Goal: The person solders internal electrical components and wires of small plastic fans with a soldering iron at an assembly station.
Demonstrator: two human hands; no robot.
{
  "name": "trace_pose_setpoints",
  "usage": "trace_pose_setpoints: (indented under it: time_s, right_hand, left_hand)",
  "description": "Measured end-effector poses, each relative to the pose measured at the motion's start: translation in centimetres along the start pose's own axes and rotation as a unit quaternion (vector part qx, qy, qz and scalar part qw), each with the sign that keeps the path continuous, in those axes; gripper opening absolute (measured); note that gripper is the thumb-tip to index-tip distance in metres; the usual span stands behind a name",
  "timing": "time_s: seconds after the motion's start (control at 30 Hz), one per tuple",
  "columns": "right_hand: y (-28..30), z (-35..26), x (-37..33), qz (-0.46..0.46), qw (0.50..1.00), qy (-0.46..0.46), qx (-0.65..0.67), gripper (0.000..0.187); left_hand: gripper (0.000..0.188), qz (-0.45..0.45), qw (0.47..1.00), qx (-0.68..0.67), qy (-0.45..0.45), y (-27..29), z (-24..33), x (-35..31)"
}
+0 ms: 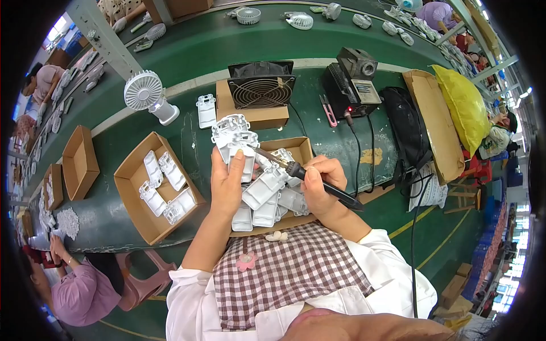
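My left hand is closed around white plastic housings, more than one by the look of it, held up over the table. In my right hand is a soldering iron with a black handle, gripped like a pen. Its metal tip points left and reaches the housings; whether it touches them I cannot tell. Below my hands, a cardboard box holds several more white housings. Another white housing lies on the table behind my left hand.
Left stands an open cardboard box with several white parts. A white handheld fan, black blower, soldering station and pink-handled tweezers line the back. The iron's cord hangs at right, near a black bag. A co-worker sits at left.
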State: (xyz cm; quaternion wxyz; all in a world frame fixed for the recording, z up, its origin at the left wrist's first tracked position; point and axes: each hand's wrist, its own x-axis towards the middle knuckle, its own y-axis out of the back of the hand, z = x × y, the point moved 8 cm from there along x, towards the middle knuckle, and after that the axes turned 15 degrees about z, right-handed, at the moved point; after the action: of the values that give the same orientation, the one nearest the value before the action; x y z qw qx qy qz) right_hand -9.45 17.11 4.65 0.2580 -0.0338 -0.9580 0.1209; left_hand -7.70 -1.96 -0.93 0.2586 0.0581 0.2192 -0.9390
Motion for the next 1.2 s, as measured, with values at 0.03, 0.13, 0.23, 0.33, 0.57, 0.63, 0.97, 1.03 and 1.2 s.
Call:
trace_pose_setpoints:
  time_s: [0.03, 0.13, 0.23, 0.33, 0.57, 0.63, 0.97, 1.03, 1.2]
  right_hand:
    - [-0.1, 0.0, 0.1, -0.002, 1.000, 0.003, -0.010, 0.010]
    - [-0.2, -0.1, 0.0, -0.009, 1.000, -0.018, -0.020, 0.010]
    - [-0.4, 0.2, -0.1, -0.016, 0.999, -0.039, -0.028, 0.011]
    - [-0.5, 0.3, 0.0, -0.024, 0.998, -0.036, -0.044, 0.011]
    - [-0.7, 0.6, 0.0, -0.025, 0.997, -0.042, -0.068, 0.013]
    - [-0.8, 0.6, -0.1, -0.027, 0.996, -0.044, -0.067, 0.013]
    - [-1.0, 0.5, 0.1, -0.029, 0.997, -0.018, -0.066, 0.012]
    - [-1.1, 0.5, 0.1, -0.030, 0.997, -0.023, -0.066, 0.012]
    - [-0.9, 0.4, 0.0, -0.019, 0.998, -0.021, -0.055, 0.012]
  left_hand:
    - [0.036, 0.015, 0.999, 0.038, -0.035, 0.1, 0.4, 0.0]
    - [0.028, 0.046, 0.980, 0.133, -0.142, 0.4, 1.5, -0.2]
    - [0.028, 0.079, 0.976, 0.162, -0.119, 0.5, 1.9, -0.7]
    - [0.031, 0.097, 0.975, 0.173, -0.105, 0.8, 2.1, -0.7]
    - [0.030, 0.116, 0.961, 0.202, -0.148, 1.8, 1.6, -0.1]
    - [0.030, 0.119, 0.959, 0.205, -0.154, 1.9, 1.7, -0.2]
    - [0.030, 0.114, 0.959, 0.205, -0.161, 1.7, 1.8, 0.0]
    - [0.030, 0.115, 0.955, 0.210, -0.173, 1.8, 1.9, -0.1]
    - [0.032, 0.117, 0.951, 0.216, -0.185, 1.8, 1.9, -0.1]
